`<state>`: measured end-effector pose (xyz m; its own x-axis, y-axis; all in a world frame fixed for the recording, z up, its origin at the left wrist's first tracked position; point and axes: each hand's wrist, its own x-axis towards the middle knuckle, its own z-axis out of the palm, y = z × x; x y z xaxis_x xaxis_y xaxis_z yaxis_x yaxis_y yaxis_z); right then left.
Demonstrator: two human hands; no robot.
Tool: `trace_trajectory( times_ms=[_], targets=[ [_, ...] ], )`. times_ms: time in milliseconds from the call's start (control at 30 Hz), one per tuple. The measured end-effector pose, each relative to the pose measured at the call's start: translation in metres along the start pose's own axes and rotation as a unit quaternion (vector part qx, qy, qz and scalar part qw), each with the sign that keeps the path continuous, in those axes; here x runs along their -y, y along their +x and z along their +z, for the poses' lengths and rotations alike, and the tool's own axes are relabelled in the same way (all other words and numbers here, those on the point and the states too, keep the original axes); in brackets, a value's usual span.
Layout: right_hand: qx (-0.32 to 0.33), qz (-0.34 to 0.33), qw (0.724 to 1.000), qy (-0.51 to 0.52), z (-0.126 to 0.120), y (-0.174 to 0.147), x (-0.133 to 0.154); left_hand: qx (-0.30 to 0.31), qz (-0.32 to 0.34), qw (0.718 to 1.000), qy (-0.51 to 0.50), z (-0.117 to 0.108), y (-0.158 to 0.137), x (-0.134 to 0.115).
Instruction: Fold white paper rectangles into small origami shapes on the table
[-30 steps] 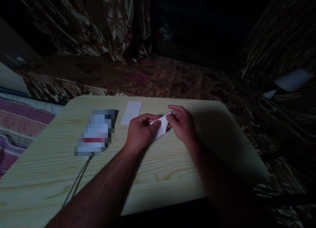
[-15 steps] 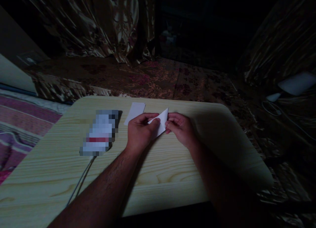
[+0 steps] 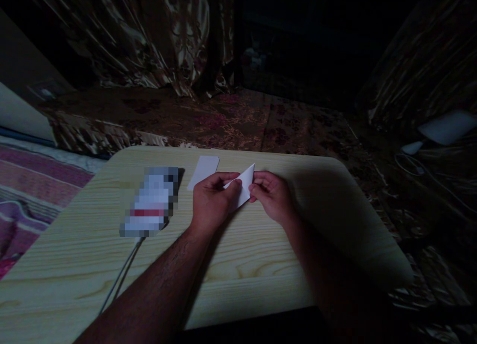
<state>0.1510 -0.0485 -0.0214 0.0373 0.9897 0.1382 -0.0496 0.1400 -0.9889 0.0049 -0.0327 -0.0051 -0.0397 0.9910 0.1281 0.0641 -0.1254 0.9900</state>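
Observation:
A small white folded paper (image 3: 244,187) with a pointed top corner is held just above the table. My left hand (image 3: 213,197) grips it from the left, thumb pressed on its face and fingers behind. On the right edge of the paper, my right hand (image 3: 271,192) pinches with thumb and curled fingers. Part of the paper is covered by my left thumb and fingers. Beyond my left hand lies a flat white stack of paper (image 3: 203,170), its near end partly behind that hand.
A blurred-out phone-like device (image 3: 151,200) lies at left on the pale wooden table (image 3: 246,264), its white cable (image 3: 121,279) running toward the near edge. Behind the table are patterned curtains (image 3: 186,46). A striped bedspread (image 3: 22,185) is at left, a pale lamp-like object (image 3: 447,127) at right.
Both hands keep their hold on the folded paper, with hardly any movement. The whole view has shifted very slightly.

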Motion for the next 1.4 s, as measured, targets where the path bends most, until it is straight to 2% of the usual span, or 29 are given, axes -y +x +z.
trace_trajectory(
  times_ms=[267,533,733,1400],
  targets=[
    [-0.007,-0.011,1.0,-0.006,0.0023,-0.0009,0.0007,-0.006,0.002,1.0,0.007,-0.0003,0.0003,0.0005],
    [-0.037,0.029,0.999,-0.016,0.0022,-0.0008,0.0083,0.023,-0.013,0.999,-0.023,0.0021,-0.0028,0.0007],
    [-0.053,0.036,0.998,-0.023,0.0023,0.0003,0.0084,0.032,-0.022,0.998,-0.042,0.0029,-0.0034,0.0007],
    [-0.063,0.034,0.997,-0.009,0.0044,0.0011,0.0077,0.021,-0.028,0.999,-0.037,0.003,-0.0031,0.0002]
  ],
)
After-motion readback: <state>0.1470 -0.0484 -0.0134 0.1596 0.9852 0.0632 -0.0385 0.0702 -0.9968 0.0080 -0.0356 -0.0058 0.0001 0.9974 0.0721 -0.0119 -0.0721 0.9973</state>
